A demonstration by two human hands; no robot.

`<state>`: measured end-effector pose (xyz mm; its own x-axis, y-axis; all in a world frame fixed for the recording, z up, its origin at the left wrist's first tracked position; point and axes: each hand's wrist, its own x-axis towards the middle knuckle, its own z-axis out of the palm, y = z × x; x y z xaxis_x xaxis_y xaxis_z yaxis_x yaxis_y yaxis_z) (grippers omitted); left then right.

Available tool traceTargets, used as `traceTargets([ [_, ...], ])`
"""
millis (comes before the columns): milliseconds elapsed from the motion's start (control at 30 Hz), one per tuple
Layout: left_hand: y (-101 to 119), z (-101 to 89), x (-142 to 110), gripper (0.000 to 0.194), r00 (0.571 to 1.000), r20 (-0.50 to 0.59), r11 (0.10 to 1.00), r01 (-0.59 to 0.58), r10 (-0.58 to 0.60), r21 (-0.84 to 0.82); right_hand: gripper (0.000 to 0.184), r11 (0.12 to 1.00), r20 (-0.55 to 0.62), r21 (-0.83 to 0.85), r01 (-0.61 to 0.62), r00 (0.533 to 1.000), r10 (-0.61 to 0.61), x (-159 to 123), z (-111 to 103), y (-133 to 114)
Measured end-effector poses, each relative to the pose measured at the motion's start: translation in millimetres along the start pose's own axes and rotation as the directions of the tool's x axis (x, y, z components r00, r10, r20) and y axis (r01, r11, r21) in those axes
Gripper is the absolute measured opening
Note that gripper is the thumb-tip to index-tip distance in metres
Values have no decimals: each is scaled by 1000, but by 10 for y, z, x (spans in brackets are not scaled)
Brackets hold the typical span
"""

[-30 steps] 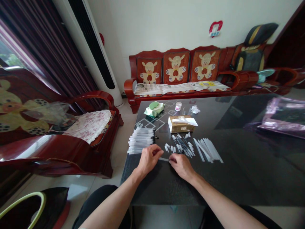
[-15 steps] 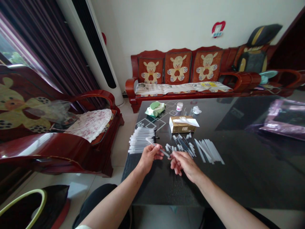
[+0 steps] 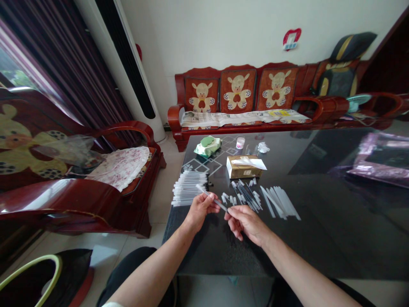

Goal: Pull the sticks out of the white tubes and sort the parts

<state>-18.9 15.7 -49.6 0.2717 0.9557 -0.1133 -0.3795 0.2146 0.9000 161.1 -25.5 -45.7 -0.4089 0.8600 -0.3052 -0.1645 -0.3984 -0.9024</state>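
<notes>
A translucent whitish pen [image 3: 221,206] slants across the space between my hands, its upper left end sticking out past my left fingers. My left hand [image 3: 202,209] is closed round its middle. At its lower right end, my right hand [image 3: 247,221] pinches with thumb and forefinger, the other fingers curled below; a small part at that tip would be hidden. Left of my hands lies a stack of whitish pens [image 3: 189,189] with dark ends. Beyond my right hand are dark thin refills [image 3: 244,195], small clear caps [image 3: 225,198] and pale empty barrels [image 3: 283,204].
A gold tissue box [image 3: 243,171], a green wipes pack [image 3: 207,147], a small white tub [image 3: 240,143] and crumpled tissue [image 3: 263,147] stand farther back on the dark table [image 3: 319,238]. Purple plastic wrap [image 3: 361,157] lies at the right. A wooden armchair [image 3: 96,204] flanks the table's left.
My right fingers have closed in on the pen's lower end and shifted slightly left and down. My left hand keeps its hold on the pen, almost unmoved.
</notes>
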Motion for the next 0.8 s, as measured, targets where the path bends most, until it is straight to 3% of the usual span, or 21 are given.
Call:
traceTargets([
  [267,5,6,-4,34,1000,2,999,-14,14,29,31,999,-77,-7,53,996,-53,11,14,-28],
  [433,3,-9,12,35,1000,-10,1000,-8,9,29,46,1000,-34,-11,-4,999,3,5,-2,-22],
  [667,-2,-7,14,34,1000,16,999,-6,6,38,31,999,-69,-16,40,997,-41,6,-15,-16],
  [800,-10,-16,23,33,1000,12,999,-9,9,31,41,1000,-64,-11,-12,998,11,7,-1,-19],
])
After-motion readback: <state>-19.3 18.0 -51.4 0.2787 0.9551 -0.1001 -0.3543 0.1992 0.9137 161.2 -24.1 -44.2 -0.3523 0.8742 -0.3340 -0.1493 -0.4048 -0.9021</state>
